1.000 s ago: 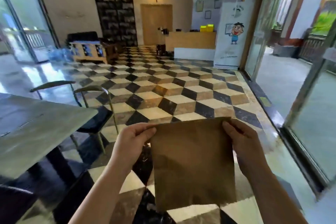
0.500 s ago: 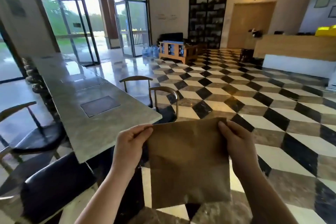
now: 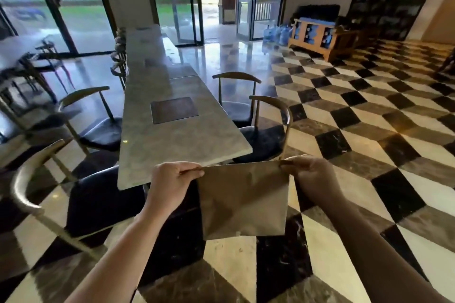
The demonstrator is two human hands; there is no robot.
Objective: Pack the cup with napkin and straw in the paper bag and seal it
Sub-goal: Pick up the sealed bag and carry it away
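A flat brown paper bag (image 3: 243,200) hangs in the air in front of me, over the floor just past the near end of the table. My left hand (image 3: 172,184) pinches its top left corner. My right hand (image 3: 311,177) pinches its top right corner. The bag's top edge is pulled straight between the two hands and its mouth looks shut. No cup, napkin or straw shows in the head view.
A long grey stone table (image 3: 172,135) with a dark square inset (image 3: 174,109) runs away from me. Dark-seated chairs stand on both sides, one at the right (image 3: 266,130) and one at the near left (image 3: 81,194). Checkered tile floor (image 3: 357,145) spreads to the right.
My view has swung left, from the open floor toward the long table. Both hands keep hold of the bag, now gripping its top corners with the bag hanging shorter and wider.
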